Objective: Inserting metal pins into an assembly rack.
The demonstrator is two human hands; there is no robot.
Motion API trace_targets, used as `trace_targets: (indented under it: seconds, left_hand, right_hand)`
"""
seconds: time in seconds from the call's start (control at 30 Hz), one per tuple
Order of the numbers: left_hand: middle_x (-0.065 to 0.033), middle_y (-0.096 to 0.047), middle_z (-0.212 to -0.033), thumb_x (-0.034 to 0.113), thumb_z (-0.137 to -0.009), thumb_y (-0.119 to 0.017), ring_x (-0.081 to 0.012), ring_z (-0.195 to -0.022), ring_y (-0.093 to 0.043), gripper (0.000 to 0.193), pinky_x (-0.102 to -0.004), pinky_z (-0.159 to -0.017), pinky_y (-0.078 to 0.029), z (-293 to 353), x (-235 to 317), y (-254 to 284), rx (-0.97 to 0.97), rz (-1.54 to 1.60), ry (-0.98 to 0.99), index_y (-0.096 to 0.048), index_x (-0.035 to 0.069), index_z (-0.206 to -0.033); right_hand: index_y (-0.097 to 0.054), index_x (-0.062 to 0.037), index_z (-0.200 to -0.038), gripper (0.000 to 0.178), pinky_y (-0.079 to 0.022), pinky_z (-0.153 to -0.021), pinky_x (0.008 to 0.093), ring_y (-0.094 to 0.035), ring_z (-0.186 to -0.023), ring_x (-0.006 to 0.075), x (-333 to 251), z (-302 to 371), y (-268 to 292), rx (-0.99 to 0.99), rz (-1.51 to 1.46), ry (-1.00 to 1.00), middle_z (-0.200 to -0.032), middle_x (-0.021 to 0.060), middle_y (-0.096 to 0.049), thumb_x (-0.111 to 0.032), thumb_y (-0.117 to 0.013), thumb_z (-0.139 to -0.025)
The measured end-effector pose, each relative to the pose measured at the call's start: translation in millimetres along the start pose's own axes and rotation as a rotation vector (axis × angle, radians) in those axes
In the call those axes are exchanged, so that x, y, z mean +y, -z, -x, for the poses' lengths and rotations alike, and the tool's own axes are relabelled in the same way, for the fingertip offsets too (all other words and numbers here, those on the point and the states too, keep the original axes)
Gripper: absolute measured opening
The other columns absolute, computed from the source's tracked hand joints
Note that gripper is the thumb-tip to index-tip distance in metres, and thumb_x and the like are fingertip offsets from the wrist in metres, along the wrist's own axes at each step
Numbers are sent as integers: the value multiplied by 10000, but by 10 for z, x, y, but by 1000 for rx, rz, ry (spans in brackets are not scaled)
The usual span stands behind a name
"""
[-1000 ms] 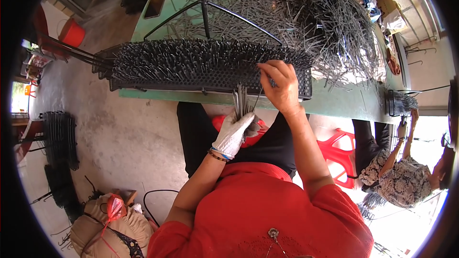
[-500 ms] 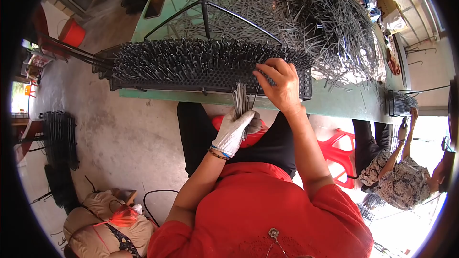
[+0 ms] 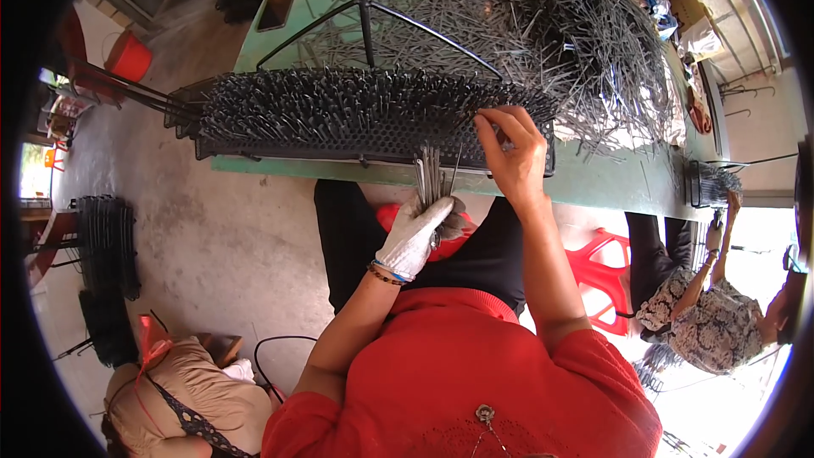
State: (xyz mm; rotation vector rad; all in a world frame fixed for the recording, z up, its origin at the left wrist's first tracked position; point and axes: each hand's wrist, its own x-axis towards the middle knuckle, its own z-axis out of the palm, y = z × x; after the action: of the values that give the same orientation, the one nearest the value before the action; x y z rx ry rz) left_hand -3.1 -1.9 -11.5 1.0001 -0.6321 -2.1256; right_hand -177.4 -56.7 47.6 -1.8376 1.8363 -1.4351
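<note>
Left hand (image 3: 421,233), in a whitish knitted glove, is gripping an upright bundle of thin grey metal rods (image 3: 431,176), fingers wrapped around the lower ends. One rod is leaning out to the right of the rest. A dark beaded bracelet (image 3: 387,276) is circling the wrist just below the glove.

Right hand (image 3: 514,153), bare, is hovering up and to the right of the left one, over the near right part of a long black perforated metal tray (image 3: 373,144). Thumb and forefinger are curling toward each other at the tips; whether a rod is sitting between them, cannot tell. Contact with the tray also unclear.

Dense dark upright rods (image 3: 288,110) are filling the tray to the left of the right hand and behind its fingertips; a strip of open holes is showing just left of that hand. The tray is resting along the near edge of a green table (image 3: 619,187), directly beyond the left hand.

Beyond the right hand, a tangled heap of loose dark rods (image 3: 593,42) is spreading over the tabletop. A black metal rod frame (image 3: 365,25) is rising behind the tray, further off than the left hand. Well right of the right hand, a co-worker in a patterned top (image 3: 716,322) is handling a smaller tray of rods (image 3: 712,184).
</note>
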Motion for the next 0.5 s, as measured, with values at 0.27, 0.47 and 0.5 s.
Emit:
trace_targets:
  seconds: [0.27,0.47,0.5]
  left_hand:
    - [-41,-703,-883,159,-981,-563,-113,-721,-683,169,-228,-638,-550,21,62,-158,-72,-19,4,-641,26,-1051]
    - [-66,-708,-888,164,-979,-561,-123,-717,-691,184,-234,-643,-562,-9,-31,-179,17,11,45,-632,17,-1064]
    - [-66,-708,-888,164,-979,-561,-123,-717,-691,184,-234,-643,-562,-12,-15,-189,16,8,47,-632,17,-1064]
  right_hand:
    - [-688,20,-1068,289,-482,-568,222,-585,-661,51,73,359,90,-290,-347,-505,-784,33,-696,-196,-741,-882]
    - [-668,23,-1106,252,-515,-624,225,-619,-724,71,84,273,117,-59,-546,-490,-872,47,-700,-98,-715,-889]
    - [-661,21,-1121,251,-527,-651,229,-628,-741,78,86,222,117,58,-572,-405,-895,50,-700,-71,-704,-893]
